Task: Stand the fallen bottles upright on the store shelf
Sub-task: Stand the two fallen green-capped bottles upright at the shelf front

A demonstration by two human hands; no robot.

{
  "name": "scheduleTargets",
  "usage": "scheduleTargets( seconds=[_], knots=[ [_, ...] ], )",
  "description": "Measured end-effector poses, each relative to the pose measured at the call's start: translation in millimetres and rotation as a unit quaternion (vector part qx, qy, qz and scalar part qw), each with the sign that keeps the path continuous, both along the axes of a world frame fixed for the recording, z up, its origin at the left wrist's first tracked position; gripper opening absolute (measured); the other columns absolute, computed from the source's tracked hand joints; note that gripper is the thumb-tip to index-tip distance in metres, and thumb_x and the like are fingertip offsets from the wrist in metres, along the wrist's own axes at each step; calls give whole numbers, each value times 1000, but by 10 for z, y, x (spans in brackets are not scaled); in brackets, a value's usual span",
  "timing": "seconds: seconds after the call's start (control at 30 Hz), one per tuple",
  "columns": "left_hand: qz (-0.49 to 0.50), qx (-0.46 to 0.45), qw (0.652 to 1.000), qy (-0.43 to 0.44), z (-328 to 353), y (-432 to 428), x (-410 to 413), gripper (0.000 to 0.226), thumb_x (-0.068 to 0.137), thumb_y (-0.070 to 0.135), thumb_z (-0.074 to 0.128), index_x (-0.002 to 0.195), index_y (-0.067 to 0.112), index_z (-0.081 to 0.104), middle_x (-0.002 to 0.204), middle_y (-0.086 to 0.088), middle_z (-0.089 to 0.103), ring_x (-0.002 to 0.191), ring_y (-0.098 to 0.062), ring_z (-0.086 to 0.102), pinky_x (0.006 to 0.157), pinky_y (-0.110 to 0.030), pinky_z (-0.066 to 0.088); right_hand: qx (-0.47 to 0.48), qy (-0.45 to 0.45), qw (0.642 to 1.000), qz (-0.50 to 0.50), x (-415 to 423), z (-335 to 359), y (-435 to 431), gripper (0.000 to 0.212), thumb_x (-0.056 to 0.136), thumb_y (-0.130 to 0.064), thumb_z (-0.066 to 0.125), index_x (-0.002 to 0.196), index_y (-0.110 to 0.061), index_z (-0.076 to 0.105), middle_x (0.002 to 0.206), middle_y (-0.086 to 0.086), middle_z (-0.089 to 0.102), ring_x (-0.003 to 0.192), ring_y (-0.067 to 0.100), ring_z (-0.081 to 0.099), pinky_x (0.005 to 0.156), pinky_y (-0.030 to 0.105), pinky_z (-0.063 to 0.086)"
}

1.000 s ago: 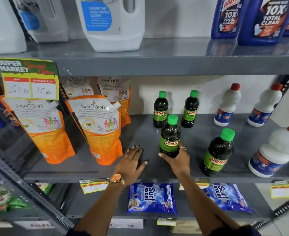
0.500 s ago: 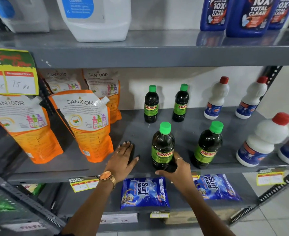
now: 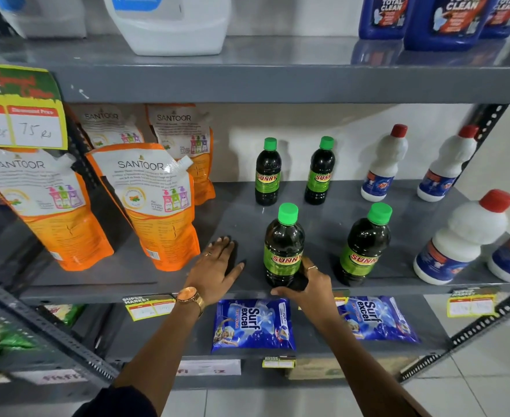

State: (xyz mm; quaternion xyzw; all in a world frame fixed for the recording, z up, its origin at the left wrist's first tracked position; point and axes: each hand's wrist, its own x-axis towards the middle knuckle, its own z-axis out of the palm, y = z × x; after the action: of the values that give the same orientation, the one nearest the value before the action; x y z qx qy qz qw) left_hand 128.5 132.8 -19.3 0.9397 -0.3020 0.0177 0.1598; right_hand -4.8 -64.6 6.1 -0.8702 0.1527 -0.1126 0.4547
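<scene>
Several dark Sunny bottles with green caps stand upright on the grey middle shelf (image 3: 163,275). The front left bottle (image 3: 283,239) stands near the shelf's front edge, and my right hand (image 3: 306,284) grips its base from the right. Another front bottle (image 3: 365,239) stands to its right, and two more, a left one (image 3: 268,171) and a right one (image 3: 320,170), stand at the back. My left hand (image 3: 216,270) lies flat, palm down with fingers spread, on the shelf just left of the held bottle.
Orange Santoor pouches (image 3: 151,203) lean on the shelf at the left. White red-capped bottles (image 3: 464,239) stand at the right. Blue Surf excel packets (image 3: 253,325) lie on the shelf below. White jugs (image 3: 169,22) and blue bottles (image 3: 449,19) stand above.
My right hand has slid the held bottle toward the shelf's front edge, now level with the other front bottle. The left hand stays flat on the shelf.
</scene>
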Motion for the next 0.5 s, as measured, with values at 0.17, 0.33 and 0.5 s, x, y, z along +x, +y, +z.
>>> scheduleTargets(
  seconds=[0.17,0.33,0.5],
  knots=[
    [6,2,1000,-7,20,-20,30,86,80,67,11,145,13,25,155,-8,23,143,-23,15,117,-36,13,-11,5,1000,6,38,37,-19,81,60,-36,87,128,-15,49,116,4,67,106,16,61,84,23,47],
    [20,-36,998,41,43,-30,-40,74,86,57,25,144,13,27,153,-12,27,142,-27,20,116,-39,18,41,-32,998,23,-115,40,9,84,60,-30,88,132,-18,48,124,-2,62,110,8,55,91,22,45],
    [14,-224,961,159,133,-128,-517,78,74,35,52,145,20,24,149,-9,36,137,-27,31,108,-38,32,51,-214,945,-244,-645,26,-247,76,57,-35,85,121,-18,50,120,5,54,107,17,53,90,25,44]
  ],
)
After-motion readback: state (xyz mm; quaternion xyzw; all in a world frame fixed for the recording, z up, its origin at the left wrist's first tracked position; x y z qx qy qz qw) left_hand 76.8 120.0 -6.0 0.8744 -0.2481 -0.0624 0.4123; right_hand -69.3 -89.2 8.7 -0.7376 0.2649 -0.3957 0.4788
